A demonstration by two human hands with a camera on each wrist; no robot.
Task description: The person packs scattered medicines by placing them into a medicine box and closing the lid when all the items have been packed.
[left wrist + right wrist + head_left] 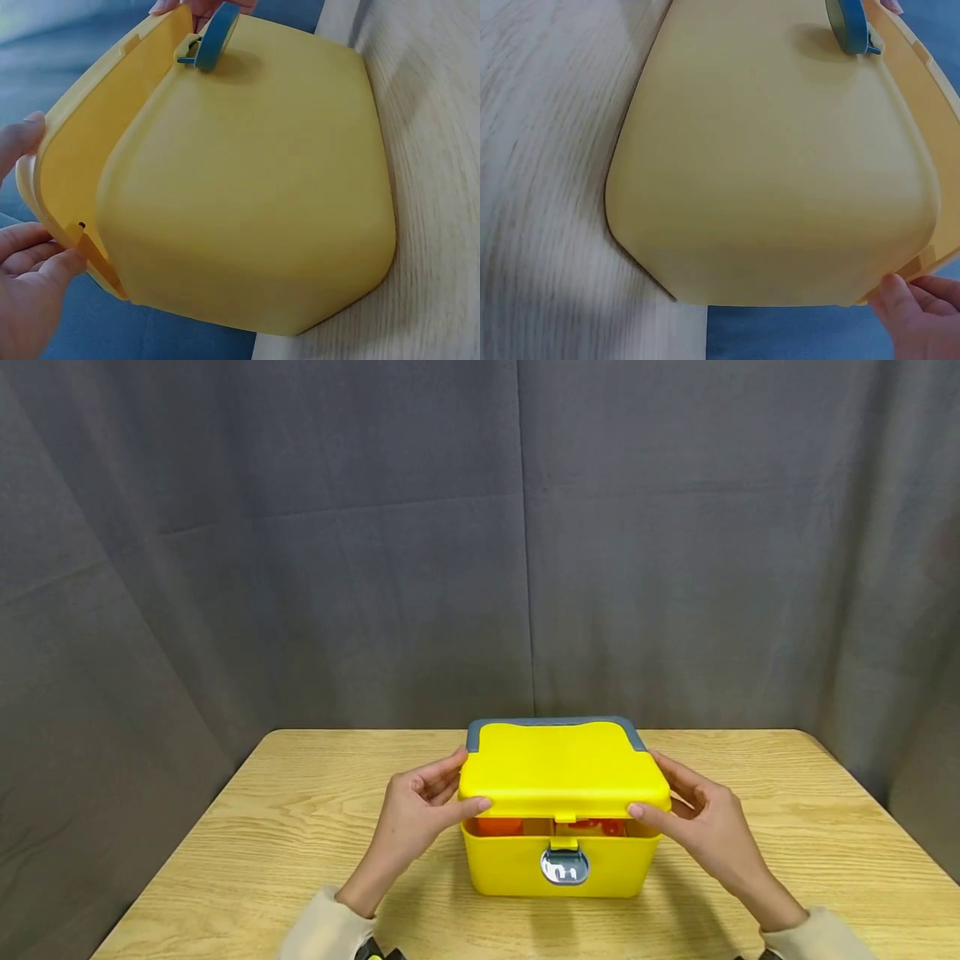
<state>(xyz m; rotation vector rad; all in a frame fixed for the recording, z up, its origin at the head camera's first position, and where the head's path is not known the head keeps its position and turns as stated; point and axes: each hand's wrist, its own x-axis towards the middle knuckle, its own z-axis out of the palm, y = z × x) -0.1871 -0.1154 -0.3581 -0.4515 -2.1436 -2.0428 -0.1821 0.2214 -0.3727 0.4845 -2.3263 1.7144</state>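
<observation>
A yellow plastic box (pixel 506 870) stands upright on the table, its lid (pixel 562 768) partly raised so that a gap shows along the front. My left hand (pixel 412 814) grips the lid's left side, thumb on the front corner and fingers along the side edge. At the opposite side, my right hand (pixel 708 818) holds the lid in the same way. The grey latch (pixel 565 866) on the front hangs unfastened. Through the gap show an orange thing (pixel 500 827) at the left and a red thing (pixel 612 827) at the right, both mostly hidden.
A grey handle (pixel 555 722) lies folded along the lid's back edge. The wood-grain table (pixel 300 827) extends to both sides of the box, with rounded far corners. Behind it hangs a grey curtain (pixel 375 568).
</observation>
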